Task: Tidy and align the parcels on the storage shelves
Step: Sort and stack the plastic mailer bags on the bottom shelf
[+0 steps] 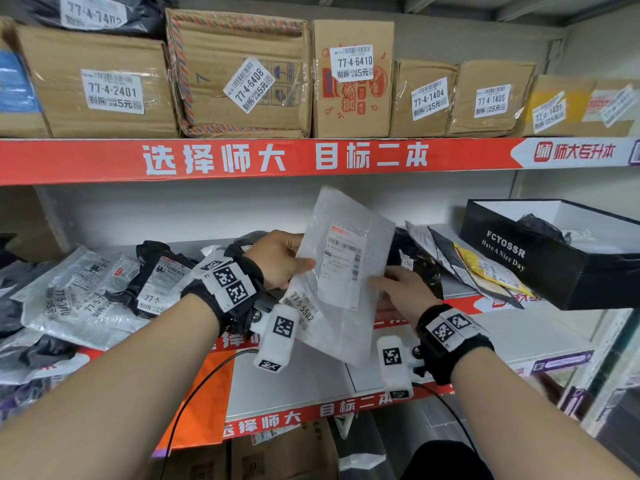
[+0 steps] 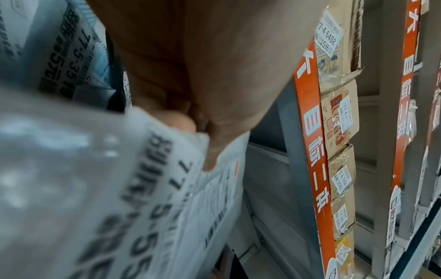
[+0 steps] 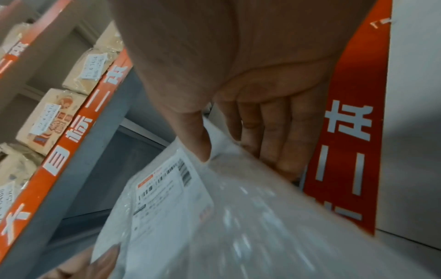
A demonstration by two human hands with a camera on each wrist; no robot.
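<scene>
Parcel (image 1: 341,268), long axis near upright, tilts before the red shelf edge (image 1: 242,161). Left hand (image 1: 277,259) pinches its left edge; right hand (image 1: 398,289) grips its right, fingers hidden behind.

Left wrist band (image 1: 227,284): black fabric, white panel with square black-and-white code markers. Right wrist band (image 1: 450,336): same. White marker-tagged camera block (image 1: 275,336) below each wrist, metal screws. Thin black cable (image 1: 194,393), lower centre. Forearms bare, no sleeves.

Red banner strips (image 1: 242,161) with white characters front the shelves; a black cable (image 1: 194,393) hangs below
</scene>
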